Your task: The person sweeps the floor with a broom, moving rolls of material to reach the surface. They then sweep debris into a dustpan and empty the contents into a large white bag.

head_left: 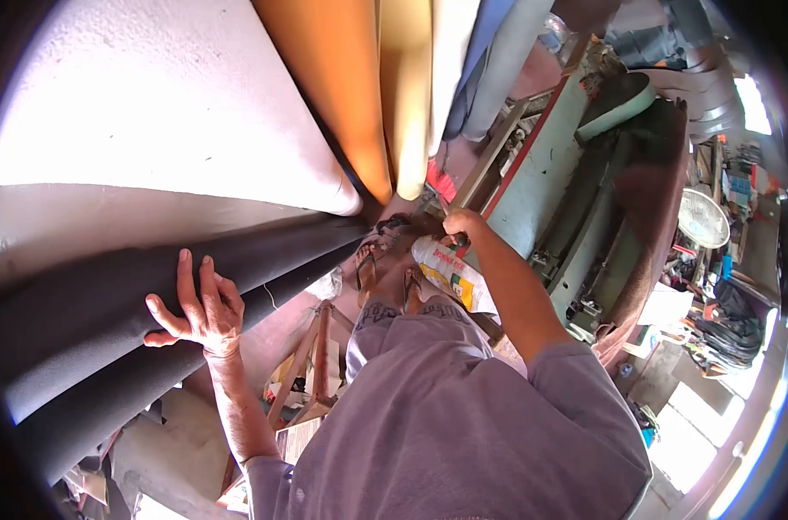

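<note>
My left hand (201,310) has its fingers spread and overlaps a long black roll of sheet material (151,277). A second black roll (134,390) lies just below it in the view. My right hand (461,227) is closed in a fist beside the red-edged frame of a pale green machine or bench (532,199). Something dark shows at the fist's lower edge, but I cannot tell what it is. Below that fist, near my feet, is a white printed sack (454,273).
A wide white roll (177,104), an orange roll (333,87) and a yellow roll (406,95) stand ahead. A wooden stand (311,364) is between my left arm and legs. A white fan (704,218) and cluttered shelves are at the right.
</note>
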A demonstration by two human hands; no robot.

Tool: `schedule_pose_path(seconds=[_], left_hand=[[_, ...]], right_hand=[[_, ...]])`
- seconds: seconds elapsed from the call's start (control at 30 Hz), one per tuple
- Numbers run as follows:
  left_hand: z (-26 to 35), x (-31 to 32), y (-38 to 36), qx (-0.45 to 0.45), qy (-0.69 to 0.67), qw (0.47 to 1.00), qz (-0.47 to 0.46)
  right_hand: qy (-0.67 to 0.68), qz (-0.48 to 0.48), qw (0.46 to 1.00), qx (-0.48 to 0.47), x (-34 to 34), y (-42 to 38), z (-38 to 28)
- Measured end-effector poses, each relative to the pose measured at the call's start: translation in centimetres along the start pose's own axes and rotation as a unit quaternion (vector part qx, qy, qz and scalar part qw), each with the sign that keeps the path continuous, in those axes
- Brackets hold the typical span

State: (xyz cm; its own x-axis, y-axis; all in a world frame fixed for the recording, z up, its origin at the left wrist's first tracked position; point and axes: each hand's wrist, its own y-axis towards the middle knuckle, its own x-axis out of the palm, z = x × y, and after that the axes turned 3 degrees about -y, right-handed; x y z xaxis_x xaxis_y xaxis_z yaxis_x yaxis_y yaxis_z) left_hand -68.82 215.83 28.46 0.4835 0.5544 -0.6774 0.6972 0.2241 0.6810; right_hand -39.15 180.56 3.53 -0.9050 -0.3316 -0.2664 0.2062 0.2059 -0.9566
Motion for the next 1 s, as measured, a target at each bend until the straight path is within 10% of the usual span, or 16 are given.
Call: schedule_pose_path(seconds=[0.1, 0.2, 0.3, 0.4, 0.57, 0.8, 0.93, 1.0], left_hand=[[-0.2, 0.1, 0.1, 0.003, 0.000, 1.000, 0.001], [-0.1, 0.1, 0.1, 0.007, -0.008, 1.000, 0.000], [-0.4, 0.1, -0.2, 0.011, -0.002, 1.000, -0.004], [-0.3, 0.2, -0.2, 0.011, -0.009, 1.000, -0.005], [-0.3, -0.1, -0.1, 0.022, -0.008, 1.000, -0.016], [-0.3, -0.3, 0.2, 0.034, -0.004, 0.999, -0.024], [-0.3, -0.2, 0.3, 0.034, -0.001, 0.999, -0.020], [-0.2, -0.2, 0.3, 0.032, -0.001, 0.999, -0.020]], right_hand=[[-0.098, 0.026, 0.988, -0.120, 1.1, 1.1, 2.5], [0.308, -0.059, 0.947, -0.066, -0.6, 0.6, 4.3], [0.802, -0.072, 0.590, 0.062, -3.9, -0.9, 3.7], [0.740, -0.063, 0.670, 0.023, -5.7, -0.3, 4.6], [0.848, 0.079, 0.523, 0.036, -3.2, 8.2, 6.6], [0.854, 0.146, 0.499, 0.023, -3.6, -7.5, -3.9], [0.918, 0.058, 0.389, -0.045, 3.0, 0.1, -3.5], [0.893, 0.138, 0.427, 0.027, 6.8, 2.4, -6.4]])
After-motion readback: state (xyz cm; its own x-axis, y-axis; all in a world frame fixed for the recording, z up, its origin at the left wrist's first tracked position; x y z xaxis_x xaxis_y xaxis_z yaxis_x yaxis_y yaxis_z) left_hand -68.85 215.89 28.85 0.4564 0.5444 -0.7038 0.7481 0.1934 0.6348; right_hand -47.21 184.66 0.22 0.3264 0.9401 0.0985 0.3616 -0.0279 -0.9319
